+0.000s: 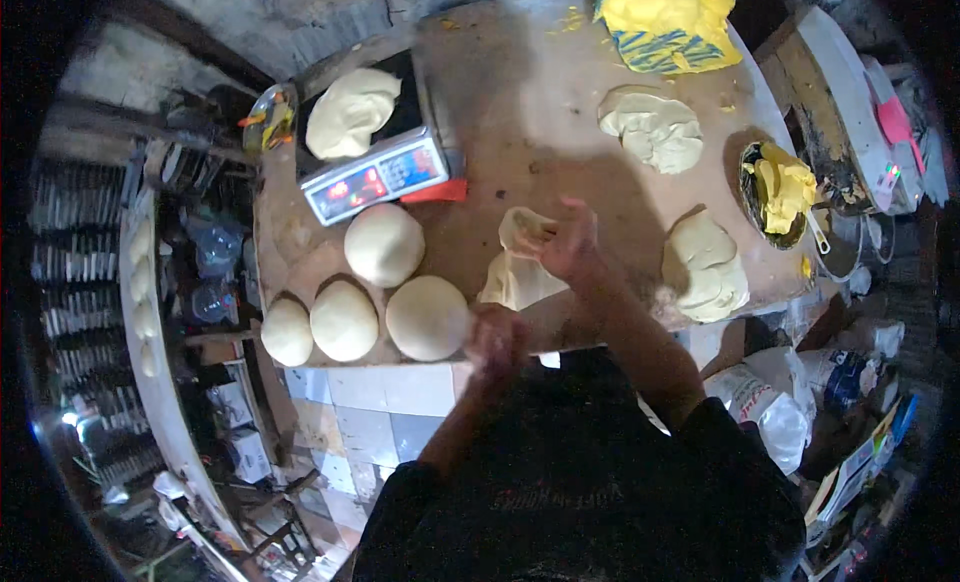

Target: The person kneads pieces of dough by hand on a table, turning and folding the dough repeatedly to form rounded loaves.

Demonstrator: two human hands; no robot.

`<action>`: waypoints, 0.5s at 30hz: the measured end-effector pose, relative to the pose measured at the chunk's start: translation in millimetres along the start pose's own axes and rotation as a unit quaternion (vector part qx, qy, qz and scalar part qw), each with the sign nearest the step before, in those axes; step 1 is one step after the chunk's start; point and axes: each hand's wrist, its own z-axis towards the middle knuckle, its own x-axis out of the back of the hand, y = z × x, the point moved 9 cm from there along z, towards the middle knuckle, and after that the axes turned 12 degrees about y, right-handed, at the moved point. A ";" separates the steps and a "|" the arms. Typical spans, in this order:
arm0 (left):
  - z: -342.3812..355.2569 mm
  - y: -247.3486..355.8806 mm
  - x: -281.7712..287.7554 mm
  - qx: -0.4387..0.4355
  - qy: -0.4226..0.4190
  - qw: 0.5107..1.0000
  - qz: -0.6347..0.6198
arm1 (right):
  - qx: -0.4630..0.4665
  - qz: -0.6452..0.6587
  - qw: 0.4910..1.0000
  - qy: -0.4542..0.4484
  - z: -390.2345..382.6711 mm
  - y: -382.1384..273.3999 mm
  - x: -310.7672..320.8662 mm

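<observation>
A stretched piece of dough lies on the table right in front of me. My right hand is at its far right side, with fingers curled on a raised flap of it. Close to the dough's near left edge is my left hand, smeared by motion, so its fingers cannot be made out. Just left of that hand sits a smooth round dough ball. More dough balls, among them one farther back, stand at the table's left front corner.
A digital scale carries a dough piece. Two loose dough pieces lie to the right. Yellow fat fills a bowl by the right edge; a yellow block sits on wrapping at the back. Bags stand below right.
</observation>
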 end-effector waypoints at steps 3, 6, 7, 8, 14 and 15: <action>9.9 -1.9 -99.7 0.118 -0.217 0.967 -0.068 | -0.085 -0.004 0.996 -0.019 4.5 -30.5 54.3; 37.6 -30.3 -183.0 0.072 -0.339 0.938 0.012 | -0.024 -0.355 0.924 0.142 -17.0 -56.3 145.9; 48.1 -39.3 -199.9 0.073 -0.342 0.937 0.008 | -0.002 -0.434 0.884 0.174 -25.5 -60.3 164.5; 42.3 -57.6 -224.2 0.120 -0.429 0.895 0.019 | -0.028 -0.485 0.863 0.139 -30.2 -51.7 170.6; 26.3 -87.6 -265.8 0.226 -0.477 0.849 -0.021 | 0.227 -0.477 0.842 0.113 -19.2 -24.4 134.2; 21.0 -83.8 -247.2 0.230 -0.438 0.867 -0.055 | 0.141 -0.535 0.819 0.152 -18.6 1.0 143.7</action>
